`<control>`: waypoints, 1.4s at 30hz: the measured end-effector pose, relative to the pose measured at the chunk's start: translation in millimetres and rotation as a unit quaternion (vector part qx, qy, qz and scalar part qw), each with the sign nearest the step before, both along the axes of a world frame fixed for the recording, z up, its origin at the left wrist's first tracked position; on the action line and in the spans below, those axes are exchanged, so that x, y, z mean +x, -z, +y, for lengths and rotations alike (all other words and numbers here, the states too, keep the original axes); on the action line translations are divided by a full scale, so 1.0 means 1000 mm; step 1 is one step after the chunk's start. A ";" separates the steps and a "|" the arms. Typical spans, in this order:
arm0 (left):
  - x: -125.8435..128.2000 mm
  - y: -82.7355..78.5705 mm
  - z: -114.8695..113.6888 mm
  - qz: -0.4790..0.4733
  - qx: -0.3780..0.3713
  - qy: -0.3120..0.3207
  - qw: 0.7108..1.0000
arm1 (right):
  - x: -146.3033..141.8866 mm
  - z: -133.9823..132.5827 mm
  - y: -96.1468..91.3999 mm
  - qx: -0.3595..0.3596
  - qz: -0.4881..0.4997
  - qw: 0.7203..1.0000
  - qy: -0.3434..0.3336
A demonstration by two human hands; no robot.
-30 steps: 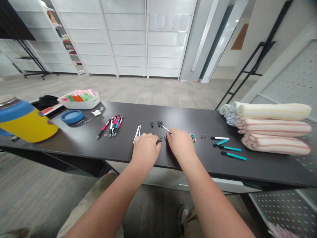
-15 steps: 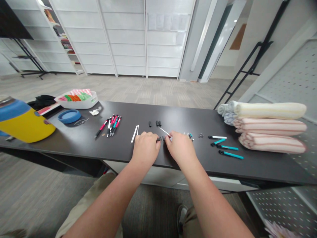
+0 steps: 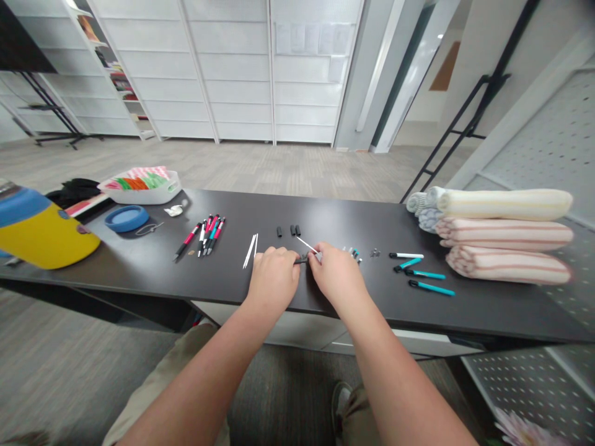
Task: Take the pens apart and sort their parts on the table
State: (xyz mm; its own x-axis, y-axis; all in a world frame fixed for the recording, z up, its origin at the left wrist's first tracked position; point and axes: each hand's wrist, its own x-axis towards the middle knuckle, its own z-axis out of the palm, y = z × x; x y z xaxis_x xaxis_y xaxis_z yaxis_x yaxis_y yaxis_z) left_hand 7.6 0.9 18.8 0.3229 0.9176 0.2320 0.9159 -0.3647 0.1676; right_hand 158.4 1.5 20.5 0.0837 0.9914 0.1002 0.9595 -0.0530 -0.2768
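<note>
My left hand (image 3: 273, 280) and my right hand (image 3: 337, 274) meet over the middle of the black table (image 3: 139, 272). Both are closed. Between them is a small black pen part (image 3: 301, 260), pinched by my left fingers. My right fingers hold a thin white refill (image 3: 307, 244) that slants up and to the left, its lower end at the black part. Just beyond lie three short black pen grips (image 3: 289, 230). Two white refills (image 3: 251, 250) lie left of my left hand.
A bunch of red, pink and teal pens (image 3: 204, 235) lies to the left, teal pens (image 3: 421, 274) and small parts (image 3: 353, 252) to the right. Folded towels (image 3: 502, 235) are stacked at far right. A blue lid (image 3: 126, 218), white basket (image 3: 142, 186) and yellow-blue container (image 3: 39, 232) sit far left.
My hands have drawn a little closer together, and the black part now sits between their fingertips. The view has shifted slightly; the items on the table have not moved.
</note>
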 end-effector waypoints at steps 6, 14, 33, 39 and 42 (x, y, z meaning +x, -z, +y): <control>0.000 0.004 0.003 0.001 -0.006 0.002 1.000 | 0.000 0.002 0.000 -0.003 0.001 1.000 -0.013; 0.000 0.004 0.001 -0.002 -0.001 0.010 1.000 | 0.001 0.001 0.000 0.007 0.000 1.000 -0.024; -0.131 -0.006 0.015 -0.082 0.028 -0.206 0.975 | -0.024 -0.008 0.003 0.218 -0.021 0.952 -0.213; -0.121 0.002 0.014 -0.071 0.035 -0.152 0.985 | -0.040 0.003 0.003 0.177 -0.068 0.937 -0.295; -0.115 0.005 0.013 -0.084 0.036 -0.124 0.988 | -0.051 0.016 0.004 0.157 -0.069 0.942 -0.288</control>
State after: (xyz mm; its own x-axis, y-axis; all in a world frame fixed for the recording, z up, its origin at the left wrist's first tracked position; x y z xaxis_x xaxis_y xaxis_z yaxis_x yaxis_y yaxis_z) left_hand -107.7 13.7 13.8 0.0417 0.9425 0.3315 0.9399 -0.1495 0.3068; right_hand 107.5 17.7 16.4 -0.4942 0.7886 0.3660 0.8323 0.5507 -0.0629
